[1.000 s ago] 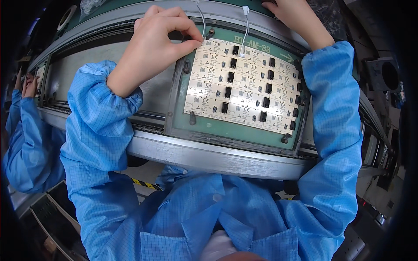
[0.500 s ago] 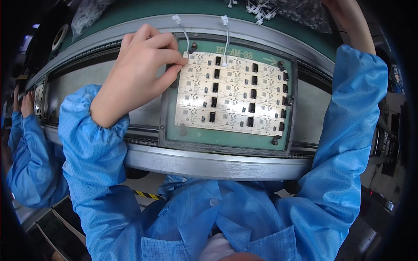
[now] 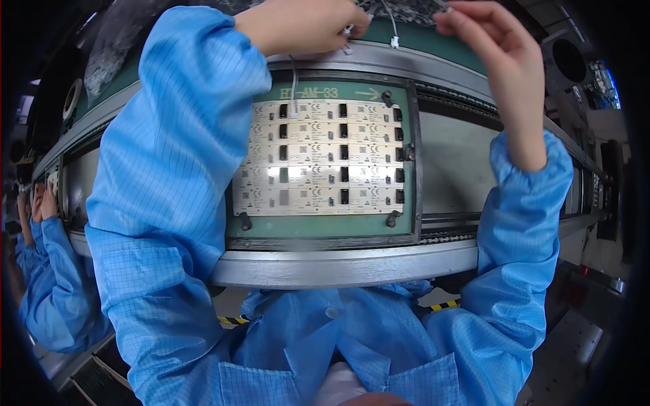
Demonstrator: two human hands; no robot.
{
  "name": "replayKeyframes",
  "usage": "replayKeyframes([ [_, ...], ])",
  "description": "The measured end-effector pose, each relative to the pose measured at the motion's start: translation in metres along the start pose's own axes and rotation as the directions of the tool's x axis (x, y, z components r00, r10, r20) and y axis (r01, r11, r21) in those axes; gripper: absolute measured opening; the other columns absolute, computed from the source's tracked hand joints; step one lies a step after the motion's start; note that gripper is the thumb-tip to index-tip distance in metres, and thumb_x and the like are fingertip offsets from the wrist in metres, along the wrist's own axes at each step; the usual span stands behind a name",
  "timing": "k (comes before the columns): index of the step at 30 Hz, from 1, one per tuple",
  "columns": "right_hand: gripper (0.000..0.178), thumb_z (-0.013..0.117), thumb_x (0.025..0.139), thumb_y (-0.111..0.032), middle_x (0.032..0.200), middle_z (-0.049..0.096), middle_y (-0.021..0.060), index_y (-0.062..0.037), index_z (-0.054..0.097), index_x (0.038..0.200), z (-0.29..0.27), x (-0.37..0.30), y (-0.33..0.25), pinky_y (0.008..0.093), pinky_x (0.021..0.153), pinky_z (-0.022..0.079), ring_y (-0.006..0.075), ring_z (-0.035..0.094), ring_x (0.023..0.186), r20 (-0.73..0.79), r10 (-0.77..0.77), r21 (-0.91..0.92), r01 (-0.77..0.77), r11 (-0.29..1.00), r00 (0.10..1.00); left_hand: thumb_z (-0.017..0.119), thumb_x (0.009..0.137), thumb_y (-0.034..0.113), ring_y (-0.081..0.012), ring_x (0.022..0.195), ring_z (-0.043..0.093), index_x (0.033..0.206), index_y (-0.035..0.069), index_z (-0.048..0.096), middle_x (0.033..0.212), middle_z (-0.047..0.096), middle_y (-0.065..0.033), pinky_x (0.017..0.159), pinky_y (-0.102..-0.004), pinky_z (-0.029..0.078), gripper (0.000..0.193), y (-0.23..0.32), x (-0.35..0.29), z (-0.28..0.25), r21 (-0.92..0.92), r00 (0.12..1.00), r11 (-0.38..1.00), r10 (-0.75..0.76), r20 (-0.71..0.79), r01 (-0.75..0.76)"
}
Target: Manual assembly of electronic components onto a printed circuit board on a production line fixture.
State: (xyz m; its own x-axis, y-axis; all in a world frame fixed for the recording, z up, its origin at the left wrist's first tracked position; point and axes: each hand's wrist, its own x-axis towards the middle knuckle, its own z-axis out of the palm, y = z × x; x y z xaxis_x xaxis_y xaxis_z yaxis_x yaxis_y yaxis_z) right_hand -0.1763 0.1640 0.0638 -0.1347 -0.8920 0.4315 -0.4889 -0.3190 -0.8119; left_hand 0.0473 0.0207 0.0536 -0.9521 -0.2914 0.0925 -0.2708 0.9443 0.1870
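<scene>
Between the aluminium rails of the line sits a smooth green fixture plate (image 3: 318, 227) in a dark, scuffed frame (image 3: 318, 242). It carries the thing being worked on: a flat white circuit-board panel (image 3: 315, 154), ruled into rows of oblong boards with a squat black block and smaller parts on each. Stubby black knobs (image 3: 393, 218) stand at its edges. One thin pale cable (image 3: 294, 84) rises from the top row, its lower plug on the panel and its upper end hidden under the left hand.

The left hand (image 3: 308, 26) reaches past the top rail with fingers curled — a small white plug (image 3: 349, 30) shows at their tips, though I cannot tell whether it is gripped. The right hand (image 3: 497, 51) hangs over the green tabletop (image 3: 433, 46), thumb and forefinger close together; I cannot tell if anything is pinched there. Between the hands lies a tangled heap of white-ended cables (image 3: 416, 13), one trailing over the tabletop edge. Both sleeves are shiny blue, finely checked cloth.

As for containers, a crinkled clear plastic bag (image 3: 115, 51) bulges at the upper left — its whitish contents too blurred to name. Farther left, a co-worker's hands (image 3: 47, 204) are at the line.
</scene>
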Motion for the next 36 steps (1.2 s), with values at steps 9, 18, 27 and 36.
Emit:
replayKeyframes([
  [9, 0.012, 0.072, 0.09, -0.005, 0.095, 0.07, 0.0108, -0.0019, 0.07, 0.102, 0.061, -0.07, 0.006, 0.036, 0.074, 0.054, 0.0283, 0.07, 0.087, 0.202, -0.159, -0.503, 0.242, 0.83, 0.966, 0.067, 0.086, 0.016, -0.0402, 0.086, 0.07, 0.089, -0.001, 0.073, 0.087, 0.071, -0.0227, 0.08, -0.0464, 0.055, 0.019, 0.013, -0.002, 0.004, -0.056, 0.997, 0.997, 0.057, -0.047, -0.059],
  [18, 0.009, 0.077, 0.085, -0.011, 0.102, 0.062, 0.002, -0.0066, 0.073, 0.092, 0.07, -0.078, 0.012, 0.0368, 0.094, 0.037, 0.0234, 0.056, 0.101, 0.266, -0.184, -0.531, 0.303, 0.791, 0.946, 0.066, 0.089, 0.014, -0.0318, 0.082, 0.072, 0.093, -0.002, 0.074, 0.086, 0.073, -0.019, 0.075, -0.0407, 0.057, 0.018, 0.017, -0.013, 0.006, -0.303, 0.935, 0.953, -0.097, -0.342, -0.012],
  [27, 0.006, 0.076, 0.086, -0.011, 0.103, 0.062, 0.0013, -0.0073, 0.075, 0.091, 0.068, -0.084, 0.007, 0.0359, 0.091, 0.035, 0.0218, 0.056, 0.099, 0.285, -0.178, -0.535, 0.311, 0.785, 0.942, 0.071, 0.096, 0.015, -0.0201, 0.105, 0.07, 0.111, -0.003, 0.067, 0.114, 0.073, -0.0157, 0.092, -0.0335, 0.058, 0.023, 0.024, -0.101, -0.033, -0.806, 0.883, 0.591, -0.398, -0.247, 0.041],
  [36, 0.009, 0.075, 0.086, -0.01, 0.105, 0.063, 0.0025, -0.0066, 0.075, 0.095, 0.066, -0.079, 0.002, 0.0368, 0.09, 0.036, 0.0228, 0.055, 0.099, 0.322, -0.211, -0.534, 0.361, 0.765, 0.923, 0.065, 0.099, 0.003, -0.0201, 0.108, 0.071, 0.115, -0.001, 0.066, 0.111, 0.074, -0.0123, 0.1, -0.0316, 0.053, 0.017, 0.031, -0.185, 0.005, -0.578, 0.861, 0.806, -0.382, -0.336, 0.132],
])
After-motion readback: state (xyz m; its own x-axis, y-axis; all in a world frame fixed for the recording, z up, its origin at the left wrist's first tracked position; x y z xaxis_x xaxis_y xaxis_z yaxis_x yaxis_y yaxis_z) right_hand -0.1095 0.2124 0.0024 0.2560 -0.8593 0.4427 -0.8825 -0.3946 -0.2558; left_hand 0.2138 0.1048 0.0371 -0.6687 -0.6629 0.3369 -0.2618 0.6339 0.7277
